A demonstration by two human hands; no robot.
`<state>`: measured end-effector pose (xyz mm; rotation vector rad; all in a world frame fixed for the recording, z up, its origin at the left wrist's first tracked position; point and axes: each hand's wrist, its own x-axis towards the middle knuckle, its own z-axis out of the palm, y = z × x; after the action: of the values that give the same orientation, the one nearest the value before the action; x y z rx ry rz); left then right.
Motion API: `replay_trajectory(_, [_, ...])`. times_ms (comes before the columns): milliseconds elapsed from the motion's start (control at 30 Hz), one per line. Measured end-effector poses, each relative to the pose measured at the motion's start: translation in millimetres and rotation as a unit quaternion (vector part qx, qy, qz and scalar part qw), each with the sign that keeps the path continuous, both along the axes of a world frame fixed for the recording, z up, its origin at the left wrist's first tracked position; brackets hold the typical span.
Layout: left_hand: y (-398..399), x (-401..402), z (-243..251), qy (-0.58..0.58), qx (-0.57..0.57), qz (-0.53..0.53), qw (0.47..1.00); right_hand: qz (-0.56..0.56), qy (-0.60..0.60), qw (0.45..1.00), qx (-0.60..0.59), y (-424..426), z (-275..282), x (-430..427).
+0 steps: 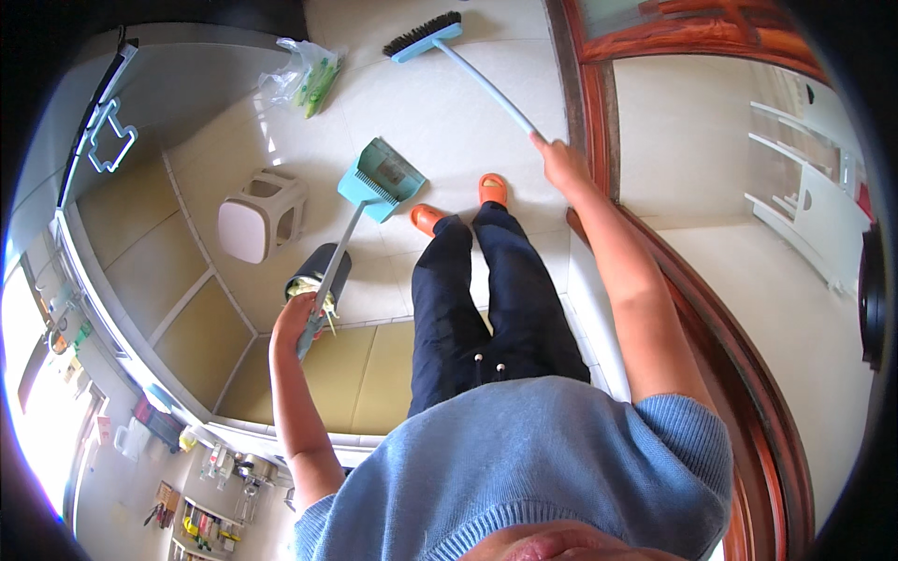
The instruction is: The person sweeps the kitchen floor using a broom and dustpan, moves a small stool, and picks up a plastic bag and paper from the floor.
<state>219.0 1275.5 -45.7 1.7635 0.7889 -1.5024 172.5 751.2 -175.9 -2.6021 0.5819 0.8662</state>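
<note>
My left hand (297,324) grips the grey handle of a light-blue long-handled dustpan (368,184), whose pan rests on the tiled floor just beyond my feet. A row of comb teeth shows along the pan. In my right hand (563,164) is the end of the pale blue stick of a broom (429,41). The broom head has dark bristles and lies well ahead, near the top of the view. Behind the dustpan handle, close to my left hand, a dark bin (339,270) holds pale green and whitish scraps, some hanging over its rim.
A white plastic stool (245,226) is left of the dustpan. Farther ahead, a clear plastic bag with green vegetables (312,84) lies on the floor. Cabinets and a counter run along my left; a reddish wooden door frame (598,133) stands at my right. I wear orange slippers (493,188).
</note>
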Motion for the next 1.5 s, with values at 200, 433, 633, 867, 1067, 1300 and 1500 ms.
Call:
replay_trajectory(200, [11, -10, 5, -0.014, 0.022, 0.011, 1.0, 0.066, 0.033, 0.997, -0.006, -12, 18, -104])
replay_trajectory(433, [12, 5, 4, 0.011, 0.025, 0.003, 1.0, -0.041, 0.067, 0.996, 0.051, -6, 88, -256])
replay_trajectory(633, [33, 22, -20, -0.008, -0.029, -0.085, 0.996, -0.176, -0.048, 0.983, 0.022, 5, 72, -254])
replay_trajectory(867, [-14, 52, -3, -0.04, 0.007, -0.129, 0.991, -0.254, 0.029, 0.957, 0.138, 76, 24, -257])
replay_trajectory(1067, [-20, 58, 4, -0.018, 0.01, -0.119, 0.993, -0.209, 0.068, 0.924, 0.313, 149, 60, -219])
replay_trajectory(1300, [29, 29, -10, -0.035, -0.011, -0.115, 0.993, -0.127, 0.043, 0.936, 0.326, 139, 105, -198])
replay_trajectory(1500, [71, -58, -3, -0.042, 0.03, -0.048, 0.997, 0.032, -0.009, 0.982, 0.187, 108, 88, -116])
